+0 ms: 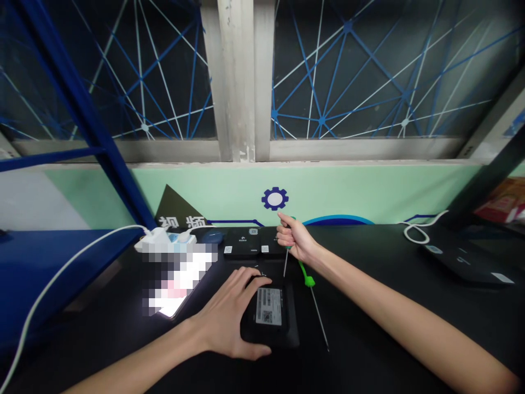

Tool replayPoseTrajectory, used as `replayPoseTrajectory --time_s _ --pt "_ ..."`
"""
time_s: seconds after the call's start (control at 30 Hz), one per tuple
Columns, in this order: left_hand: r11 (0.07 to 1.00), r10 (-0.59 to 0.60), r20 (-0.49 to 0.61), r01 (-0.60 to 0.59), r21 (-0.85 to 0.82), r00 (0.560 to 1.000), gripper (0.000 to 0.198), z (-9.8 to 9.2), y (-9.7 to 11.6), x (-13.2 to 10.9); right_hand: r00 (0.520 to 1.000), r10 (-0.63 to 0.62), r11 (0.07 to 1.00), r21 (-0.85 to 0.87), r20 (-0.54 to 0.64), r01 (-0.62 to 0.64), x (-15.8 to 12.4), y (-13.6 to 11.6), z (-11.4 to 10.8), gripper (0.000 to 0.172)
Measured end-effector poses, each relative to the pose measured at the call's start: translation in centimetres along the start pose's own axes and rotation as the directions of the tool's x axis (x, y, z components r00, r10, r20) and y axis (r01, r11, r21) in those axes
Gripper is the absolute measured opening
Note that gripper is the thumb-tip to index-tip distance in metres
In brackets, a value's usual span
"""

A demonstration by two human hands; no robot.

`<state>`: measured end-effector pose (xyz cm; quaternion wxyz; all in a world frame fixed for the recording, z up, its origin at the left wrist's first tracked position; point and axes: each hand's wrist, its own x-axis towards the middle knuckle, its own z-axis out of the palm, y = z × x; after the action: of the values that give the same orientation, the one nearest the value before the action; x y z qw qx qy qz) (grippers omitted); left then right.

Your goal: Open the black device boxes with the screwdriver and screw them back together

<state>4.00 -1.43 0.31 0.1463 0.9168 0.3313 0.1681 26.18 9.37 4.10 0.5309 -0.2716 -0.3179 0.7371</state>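
My left hand (229,312) spans a black electronic device (250,328) on the table, thumb at its near edge and fingers at its far side. A white label with barcodes and a square code (269,306) faces up on the device. Above its far right corner, my right hand (295,241) is closed around a screwdriver; its thin metal shaft (286,264) points down, and most of the handle is hidden in the fist. To the right of the device lies a second screwdriver with a bright green handle (309,281), its long shaft angled toward me.
Two flat black boxes (241,244) stand by the wall. On the left are a lit, blurred-out screen (184,282), a white power strip (164,241) with a cable, and a dark blue mouse (213,238). Another black device (467,262) and a white cable (416,235) lie far right.
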Motion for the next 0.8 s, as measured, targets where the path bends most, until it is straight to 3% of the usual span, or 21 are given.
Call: replayPoseTrajectory --time_s 0.13,0.4,0.8 --pt "1.000 0.007 0.030 -0.007 -0.009 1.000 0.102 -0.1 -0.1 0.1 0.996 -0.087 0.996 -0.011 0.029 0.087 -0.6 -0.6 0.6 0.049" --pt "1.000 -0.014 0.017 0.014 0.000 1.000 0.104 -0.1 -0.1 0.1 0.993 -0.106 0.993 -0.044 0.060 0.108 -0.8 -1.1 1.1 0.047" --pt "1.000 -0.016 0.020 0.015 0.025 1.000 0.103 -0.1 0.1 0.2 1.000 -0.022 1.000 0.022 0.020 0.022 -0.3 -0.6 0.3 0.047"
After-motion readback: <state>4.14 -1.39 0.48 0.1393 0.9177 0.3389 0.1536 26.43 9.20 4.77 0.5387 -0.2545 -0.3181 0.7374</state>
